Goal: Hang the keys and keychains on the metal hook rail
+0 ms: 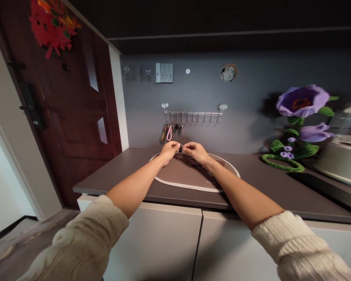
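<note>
My left hand and my right hand meet above the counter mat, fingertips pinched close together. Between them hangs a small dark bunch of keys, and both hands grip its ring. Just behind, on the wall, is a clear hook rail with several sets of keys on its left hooks. One set carries a pink loop strap, another a brown tag with lettering. A dark brown item lies on the mat, partly hidden by my right hand and forearm; I cannot make out its kind.
The oval brown mat with a pale rim lies on the dark counter. To the right stand purple fabric flowers and a pale appliance. A dark red door is at the left. White cabinet doors are below.
</note>
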`<state>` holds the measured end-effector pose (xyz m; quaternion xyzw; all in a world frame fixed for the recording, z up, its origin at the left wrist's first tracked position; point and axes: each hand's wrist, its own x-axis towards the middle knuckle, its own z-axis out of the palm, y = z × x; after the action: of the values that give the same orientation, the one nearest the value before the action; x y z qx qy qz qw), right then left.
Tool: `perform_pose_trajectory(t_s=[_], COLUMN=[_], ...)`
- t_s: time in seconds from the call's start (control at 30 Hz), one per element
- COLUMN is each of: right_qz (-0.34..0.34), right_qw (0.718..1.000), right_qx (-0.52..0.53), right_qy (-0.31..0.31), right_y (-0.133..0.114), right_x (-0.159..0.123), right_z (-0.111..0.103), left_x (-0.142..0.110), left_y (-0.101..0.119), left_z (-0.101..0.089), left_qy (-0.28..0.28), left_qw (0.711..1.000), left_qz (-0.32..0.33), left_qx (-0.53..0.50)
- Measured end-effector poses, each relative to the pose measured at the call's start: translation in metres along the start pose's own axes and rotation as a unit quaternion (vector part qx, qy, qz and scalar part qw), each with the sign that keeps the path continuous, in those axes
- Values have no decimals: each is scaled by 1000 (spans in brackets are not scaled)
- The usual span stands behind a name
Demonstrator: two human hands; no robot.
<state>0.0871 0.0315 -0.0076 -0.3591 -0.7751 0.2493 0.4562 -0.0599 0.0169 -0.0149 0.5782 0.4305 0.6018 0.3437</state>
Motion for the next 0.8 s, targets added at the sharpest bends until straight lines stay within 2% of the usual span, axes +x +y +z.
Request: perform_pose_trajectory(t_s=[0.17, 0.57, 0.8], right_qz=[8, 9, 1], right_qw=[999, 998, 997], right_qx=[41, 55, 66], right_qy=[5, 22, 40], right_y=[-2, -1, 1], right_x=[0, 0, 2], right_z=[1, -1, -3], left_x=[2, 0, -2], left_y=[-4, -1, 1], left_z=[1, 2, 5], left_qy=[-20, -41, -33], left_qw=[999, 999, 999], left_qz=[-8, 2, 10], left_qx=[-35, -33, -35])
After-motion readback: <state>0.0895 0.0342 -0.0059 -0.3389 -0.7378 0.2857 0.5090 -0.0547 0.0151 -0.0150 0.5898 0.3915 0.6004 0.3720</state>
